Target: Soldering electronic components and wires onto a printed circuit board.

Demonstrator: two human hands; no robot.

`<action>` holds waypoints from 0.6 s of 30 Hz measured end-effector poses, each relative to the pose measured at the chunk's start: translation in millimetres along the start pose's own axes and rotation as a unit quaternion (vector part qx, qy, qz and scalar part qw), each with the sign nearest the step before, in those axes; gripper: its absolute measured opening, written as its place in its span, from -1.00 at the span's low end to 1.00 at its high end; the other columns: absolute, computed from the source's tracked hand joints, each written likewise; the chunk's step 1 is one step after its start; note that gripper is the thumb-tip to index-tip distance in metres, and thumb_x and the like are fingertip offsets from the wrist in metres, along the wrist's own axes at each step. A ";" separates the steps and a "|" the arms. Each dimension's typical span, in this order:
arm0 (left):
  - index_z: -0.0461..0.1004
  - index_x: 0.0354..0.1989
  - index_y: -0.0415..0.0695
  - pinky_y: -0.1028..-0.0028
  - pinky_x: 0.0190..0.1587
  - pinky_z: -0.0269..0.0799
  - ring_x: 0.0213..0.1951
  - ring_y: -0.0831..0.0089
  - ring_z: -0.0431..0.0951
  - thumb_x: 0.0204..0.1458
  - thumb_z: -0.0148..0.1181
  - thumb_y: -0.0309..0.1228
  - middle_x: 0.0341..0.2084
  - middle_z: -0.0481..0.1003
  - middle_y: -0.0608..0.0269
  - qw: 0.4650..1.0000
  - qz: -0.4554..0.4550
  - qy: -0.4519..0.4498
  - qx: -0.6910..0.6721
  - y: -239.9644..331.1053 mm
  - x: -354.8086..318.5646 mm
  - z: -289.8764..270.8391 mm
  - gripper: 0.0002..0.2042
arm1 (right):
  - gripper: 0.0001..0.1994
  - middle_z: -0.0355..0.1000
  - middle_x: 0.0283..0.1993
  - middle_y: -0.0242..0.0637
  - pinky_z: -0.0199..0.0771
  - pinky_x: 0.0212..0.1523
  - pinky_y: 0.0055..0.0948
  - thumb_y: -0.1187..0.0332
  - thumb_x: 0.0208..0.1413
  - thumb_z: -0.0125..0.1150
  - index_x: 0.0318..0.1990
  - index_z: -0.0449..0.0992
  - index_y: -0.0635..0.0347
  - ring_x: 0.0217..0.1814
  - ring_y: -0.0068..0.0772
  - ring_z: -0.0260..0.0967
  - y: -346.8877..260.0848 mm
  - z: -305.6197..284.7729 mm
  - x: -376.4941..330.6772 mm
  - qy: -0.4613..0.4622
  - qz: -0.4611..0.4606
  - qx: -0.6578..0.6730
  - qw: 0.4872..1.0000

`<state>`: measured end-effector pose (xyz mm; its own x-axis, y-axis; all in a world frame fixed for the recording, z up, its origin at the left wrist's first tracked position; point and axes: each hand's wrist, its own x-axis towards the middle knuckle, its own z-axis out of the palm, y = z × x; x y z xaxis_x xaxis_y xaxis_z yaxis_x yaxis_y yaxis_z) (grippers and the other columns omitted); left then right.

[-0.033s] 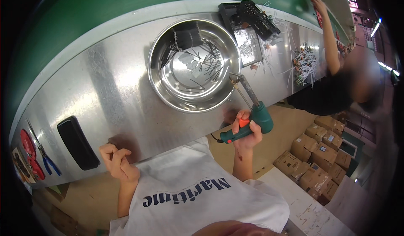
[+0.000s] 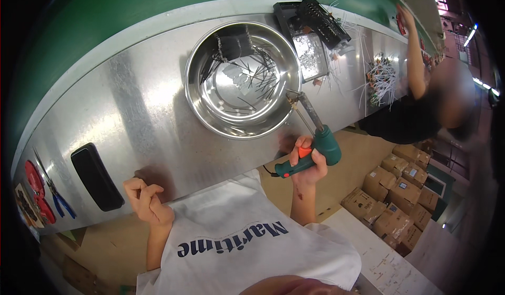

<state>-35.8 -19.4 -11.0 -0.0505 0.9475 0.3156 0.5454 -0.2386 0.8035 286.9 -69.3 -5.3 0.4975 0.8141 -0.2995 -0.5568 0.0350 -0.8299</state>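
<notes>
My right hand (image 2: 310,171) is closed round the handle of a green soldering gun (image 2: 327,146), its fingers by the orange trigger. The gun's metal barrel and thin solder-feed tube point up and away, with the tip close to the right rim of a steel bowl (image 2: 190,92). Inside the bowl lie many short dark wires (image 2: 263,73), a black mesh-like piece (image 2: 235,43) and some pale flakes. My left hand (image 2: 147,200) is held at the near edge of the metal table with its fingers curled in. Whatever those fingers may hold is hidden.
A black oblong case (image 2: 97,178) lies on the metal table (image 2: 158,100) at left, beside blue-handled pliers (image 2: 62,203) and red-handled tools (image 2: 36,182). Behind the bowl's right stands a black rack (image 2: 321,24). Further right are bundled white wires (image 2: 383,79), a co-worker (image 2: 400,116) and cartons (image 2: 405,195).
The co-worker's raised hand has shifted slightly toward the near right. My two hands and the soldering gun stay almost where they were.
</notes>
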 end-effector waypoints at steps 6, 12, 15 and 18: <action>0.28 -0.69 -0.27 0.50 -0.45 0.01 -0.49 0.38 0.13 -0.28 -0.11 -0.54 -0.53 0.14 0.16 1.000 0.013 0.002 -0.010 -5.7 3.7 1.2 -0.92 | -0.69 0.33 -0.23 -0.04 0.32 -0.59 -0.49 0.24 -0.07 0.04 -0.30 0.36 0.35 -0.63 -0.33 0.29 3.1 3.3 2.7 0.007 -0.007 -0.010 1.000; 0.19 -0.72 -0.27 0.49 -0.45 -0.02 -0.48 0.38 0.12 -0.30 -0.14 -0.53 -0.56 0.10 0.16 1.000 0.023 0.006 -0.013 -2.7 3.8 2.6 -0.91 | -0.70 0.33 -0.23 -0.05 0.32 -0.59 -0.49 0.24 -0.07 0.04 -0.30 0.37 0.35 -0.63 -0.33 0.29 -0.3 3.6 2.9 0.007 0.005 -0.016 1.000; 0.17 -0.73 -0.27 0.48 -0.46 -0.03 -0.49 0.38 0.11 -0.30 -0.14 -0.52 -0.56 0.09 0.16 0.999 0.021 -0.001 -0.025 -6.4 2.3 1.7 -0.90 | -0.69 0.33 -0.23 -0.05 0.31 -0.60 -0.49 0.24 -0.07 0.04 -0.30 0.37 0.35 -0.63 -0.33 0.29 1.2 3.3 1.1 0.016 -0.001 -0.008 1.000; 0.16 -0.73 -0.26 0.47 -0.46 -0.05 -0.50 0.39 0.09 -0.30 -0.14 -0.50 -0.57 0.09 0.17 0.999 0.027 -0.003 -0.033 -5.9 1.8 2.4 -0.88 | -0.69 0.34 -0.23 -0.05 0.31 -0.60 -0.50 0.24 -0.07 0.04 -0.30 0.37 0.35 -0.64 -0.33 0.28 1.5 2.2 2.8 0.015 0.002 -0.008 1.000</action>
<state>-37.1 -15.8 -16.4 -0.0176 0.9338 0.3574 0.4917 -0.3031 0.8163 286.0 -65.7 -6.3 0.5143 0.7969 -0.3169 -0.5483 0.0213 -0.8360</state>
